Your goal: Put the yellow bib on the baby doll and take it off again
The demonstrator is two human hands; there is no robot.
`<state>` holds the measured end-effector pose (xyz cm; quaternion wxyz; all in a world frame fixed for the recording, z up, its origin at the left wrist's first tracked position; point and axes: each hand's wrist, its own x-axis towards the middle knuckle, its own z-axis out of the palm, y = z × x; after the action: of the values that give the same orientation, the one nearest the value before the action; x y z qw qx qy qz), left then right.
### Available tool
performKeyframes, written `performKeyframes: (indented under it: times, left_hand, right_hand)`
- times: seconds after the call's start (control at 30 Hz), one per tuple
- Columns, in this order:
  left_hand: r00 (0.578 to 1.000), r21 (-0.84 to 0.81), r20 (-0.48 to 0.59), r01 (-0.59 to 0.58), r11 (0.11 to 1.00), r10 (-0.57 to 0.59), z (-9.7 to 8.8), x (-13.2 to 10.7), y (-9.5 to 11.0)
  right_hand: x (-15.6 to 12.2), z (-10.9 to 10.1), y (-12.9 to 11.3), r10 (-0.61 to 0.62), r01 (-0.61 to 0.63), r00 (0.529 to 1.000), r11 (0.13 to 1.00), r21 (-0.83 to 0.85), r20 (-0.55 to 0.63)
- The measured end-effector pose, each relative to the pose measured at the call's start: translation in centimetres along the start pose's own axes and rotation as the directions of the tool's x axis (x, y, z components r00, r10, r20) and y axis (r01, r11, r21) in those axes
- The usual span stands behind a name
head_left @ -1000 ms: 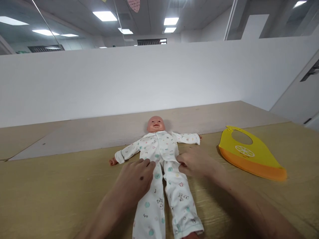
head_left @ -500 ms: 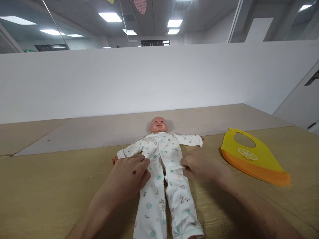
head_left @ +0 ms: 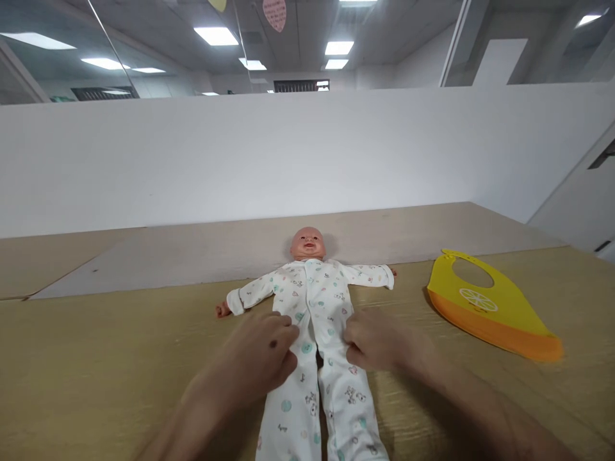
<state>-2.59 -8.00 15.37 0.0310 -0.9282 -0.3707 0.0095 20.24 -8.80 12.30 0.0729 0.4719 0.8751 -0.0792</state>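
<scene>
A baby doll (head_left: 308, 243) lies on its back with its head toward the wall and its arms spread. It wears a white patterned top (head_left: 314, 291) and matching trousers (head_left: 348, 400). My left hand (head_left: 269, 349) is closed on the top's lower edge at the doll's hip on the left. On the opposite side, my right hand (head_left: 377, 339) pinches the same hem with curled fingers. The fingertips of both hands are partly hidden behind the knuckles. The top's front edges part in a narrow V above the trousers.
To the right lies a yellow bib (head_left: 504, 301) with an orange pocket and a white citrus print. The wooden table (head_left: 120, 358) meets a pale strip and a white wall (head_left: 269, 160) with windows above. A door stands at the far right.
Both hands have moved down toward the legs, and the right one also slightly inward. The top's hem is drawn lower over the trousers, and its front opening looks narrower.
</scene>
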Motion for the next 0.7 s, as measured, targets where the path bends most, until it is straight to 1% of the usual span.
performKeyframes:
  times: [0.1,0.17,0.23,0.33,0.43,0.5,0.6,0.7]
  left_hand:
    - [0.998,-0.02,0.06,-0.032,0.999,0.033,1.0,0.3,0.5]
    - [0.997,-0.025,0.064,-0.042,0.999,0.044,1.2,0.3,0.5]
    - [0.998,-0.036,0.026,-0.05,0.998,0.051,1.0,0.2,0.1]
    - [0.993,-0.067,-0.1,-0.072,0.995,0.065,0.4,0.0,-1.1]
    - [0.976,-0.092,-0.208,-0.077,0.993,0.056,0.0,-0.1,-2.2]
    - [0.97,-0.103,-0.237,-0.075,0.992,0.049,0.0,0.0,-2.7]
    - [0.967,-0.126,-0.249,-0.093,0.988,0.059,0.0,0.1,-2.8]
    - [0.968,-0.162,-0.239,-0.116,0.98,0.075,0.1,0.1,-2.7]
  right_hand:
    - [0.4,0.9,-0.5,0.007,-0.006,1.0,0.999,-0.044,0.027]
    - [0.3,0.9,-0.6,0.026,-0.024,0.999,0.998,-0.052,0.036]
    - [-0.1,0.3,-0.5,0.058,-0.055,0.997,0.997,-0.051,0.048]
    - [-0.6,-0.8,-0.4,0.116,-0.115,0.992,0.992,-0.044,0.039]
    - [-0.8,-1.1,-0.7,0.149,-0.149,0.989,0.989,-0.013,0.009]
    - [-0.7,-0.6,-1.1,0.148,-0.148,0.989,0.989,-0.001,-0.014]
    - [-0.3,0.2,-1.6,0.122,-0.125,0.989,0.992,-0.027,-0.089]
    - [0.0,0.3,-1.7,0.088,-0.097,0.988,0.993,-0.065,-0.127]
